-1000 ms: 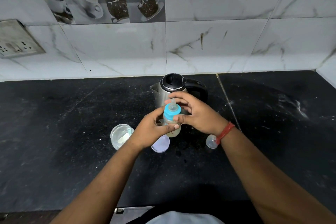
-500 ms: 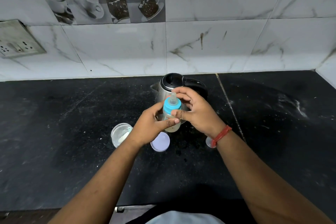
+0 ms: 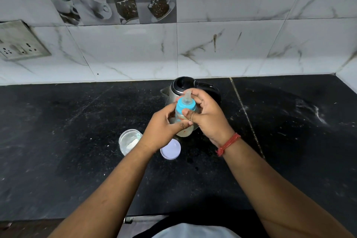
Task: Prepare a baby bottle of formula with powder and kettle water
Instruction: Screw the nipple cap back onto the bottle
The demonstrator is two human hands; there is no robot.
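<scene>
Both hands w/ bottle (image 3: 184,120) now higher; left hand (image 3: 164,129) clasps body, right hand (image 3: 207,116) grips blue collar (image 3: 185,106). Filled, teat on; likely tightening/shaking left.

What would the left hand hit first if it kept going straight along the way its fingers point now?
The left hand is already wrapped on the baby bottle; past that, probably the kettle right behind, though depth is unclear.

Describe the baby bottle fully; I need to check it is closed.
The baby bottle is clear plastic with a blue collar and a translucent teat fitted on top. It holds pale cloudy liquid and is held about upright above the counter, before the kettle. The left hand wraps its body; the right hand grips the collar.
</scene>
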